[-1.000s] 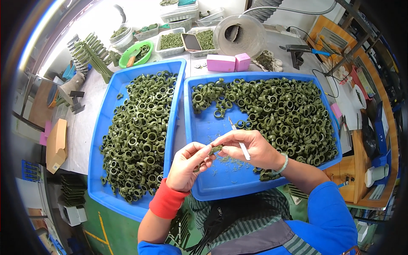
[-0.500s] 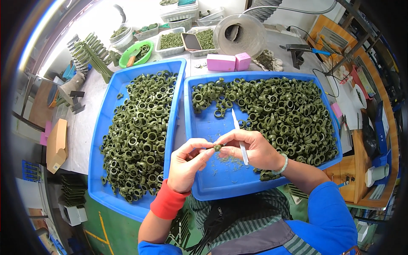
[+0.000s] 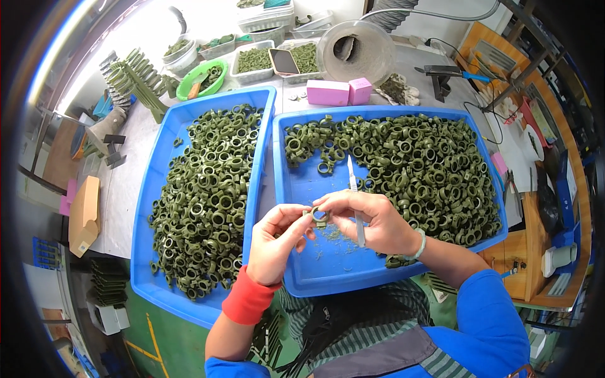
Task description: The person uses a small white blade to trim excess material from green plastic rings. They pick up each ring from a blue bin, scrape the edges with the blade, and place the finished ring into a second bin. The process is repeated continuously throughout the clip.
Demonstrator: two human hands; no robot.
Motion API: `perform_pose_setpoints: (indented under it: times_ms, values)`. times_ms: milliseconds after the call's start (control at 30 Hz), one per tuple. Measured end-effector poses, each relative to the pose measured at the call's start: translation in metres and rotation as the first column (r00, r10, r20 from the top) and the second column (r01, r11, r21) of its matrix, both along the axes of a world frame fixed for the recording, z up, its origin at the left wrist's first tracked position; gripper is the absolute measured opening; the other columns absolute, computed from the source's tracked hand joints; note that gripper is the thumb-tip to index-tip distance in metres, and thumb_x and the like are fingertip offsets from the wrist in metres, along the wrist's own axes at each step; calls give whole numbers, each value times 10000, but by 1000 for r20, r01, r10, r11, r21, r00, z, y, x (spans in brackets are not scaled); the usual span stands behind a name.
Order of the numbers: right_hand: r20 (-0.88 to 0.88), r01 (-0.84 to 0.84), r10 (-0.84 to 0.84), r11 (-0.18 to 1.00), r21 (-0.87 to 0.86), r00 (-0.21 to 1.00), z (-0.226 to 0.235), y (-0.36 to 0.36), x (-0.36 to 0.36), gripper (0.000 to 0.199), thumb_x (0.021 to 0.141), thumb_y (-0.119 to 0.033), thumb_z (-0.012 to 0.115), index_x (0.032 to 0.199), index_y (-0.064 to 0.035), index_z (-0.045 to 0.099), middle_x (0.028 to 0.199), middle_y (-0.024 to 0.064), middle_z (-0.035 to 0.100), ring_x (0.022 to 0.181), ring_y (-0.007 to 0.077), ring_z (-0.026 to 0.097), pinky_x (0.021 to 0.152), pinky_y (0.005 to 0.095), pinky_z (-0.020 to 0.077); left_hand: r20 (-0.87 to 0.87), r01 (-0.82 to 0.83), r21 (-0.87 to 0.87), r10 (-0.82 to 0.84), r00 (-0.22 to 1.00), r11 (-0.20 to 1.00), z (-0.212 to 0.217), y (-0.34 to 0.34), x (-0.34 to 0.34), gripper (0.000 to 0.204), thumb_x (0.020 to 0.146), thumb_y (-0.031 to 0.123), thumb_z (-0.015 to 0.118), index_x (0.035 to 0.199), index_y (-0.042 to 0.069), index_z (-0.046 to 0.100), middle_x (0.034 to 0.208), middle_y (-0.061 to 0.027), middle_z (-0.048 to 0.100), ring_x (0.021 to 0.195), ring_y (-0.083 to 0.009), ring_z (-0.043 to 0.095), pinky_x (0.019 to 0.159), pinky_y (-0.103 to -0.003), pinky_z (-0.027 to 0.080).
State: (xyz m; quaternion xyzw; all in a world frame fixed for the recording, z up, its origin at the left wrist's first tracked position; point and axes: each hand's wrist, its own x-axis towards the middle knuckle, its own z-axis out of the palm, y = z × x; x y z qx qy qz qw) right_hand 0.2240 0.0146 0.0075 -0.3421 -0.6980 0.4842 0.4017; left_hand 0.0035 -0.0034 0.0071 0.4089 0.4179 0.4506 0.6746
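Over the right-hand blue tray [image 3: 309, 286], a dark green ring-shaped part [image 3: 320, 223] is held up with its round hole showing. My left hand [image 3: 272, 244] pinches its left side between thumb and fingers. My right hand [image 3: 381, 225] has its fingertips at the ring's right side. A slim scalpel [image 3: 351, 181] is tucked in that same hand, its blade pointing up and away and its pale handle crossing the fingers. Many similar green rings [image 3: 422, 170] fill the far and right parts of this tray. Small green shavings [image 3: 343, 240] lie on its bare floor under my hands.
A second blue tray [image 3: 144, 252], heaped with green rings [image 3: 211, 195], stands close on the left. Behind are pink blocks [image 3: 328, 92], a phone [image 3: 284, 62] on plastic tubs, a green bowl [image 3: 217, 66] and a wide clear funnel [image 3: 372, 53] on a hose.
The ring has turned in my fingers, so its open hole now shows. My right fingers have shifted slightly, and the scalpel stands a little more upright.
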Motion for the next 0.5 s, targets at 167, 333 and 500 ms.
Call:
perform_pose_setpoints:
  times_ms: [167,333,500]
  values:
    - [-115,28,-47,987,-161,992,-3,-2,-2,298,933,-42,670,1226,-16,627,1027,84,697,889,101,672,777,254,553,-124,4,191,21,992,982,1,-3,7,189,952,24,655,1139,4,637,898,-50,696,709,-60,596,582,-181,442]
    - [-24,23,-29,973,-229,999,12,1,1,270,1033,-98,540,1277,10,581,1057,88,675,986,153,675,898,296,544,-189,-2,190,39,981,982,1,-4,6,202,948,28,663,1148,4,648,874,-26,685,683,-45,578,572,-179,435]
    - [-11,97,-100,984,-152,995,19,14,18,502,1091,-432,360,1292,-42,604,897,50,619,838,115,599,817,267,517,-204,0,144,29,979,990,3,-4,4,207,959,43,654,1163,8,667,834,7,649,663,-27,537,564,-170,404]
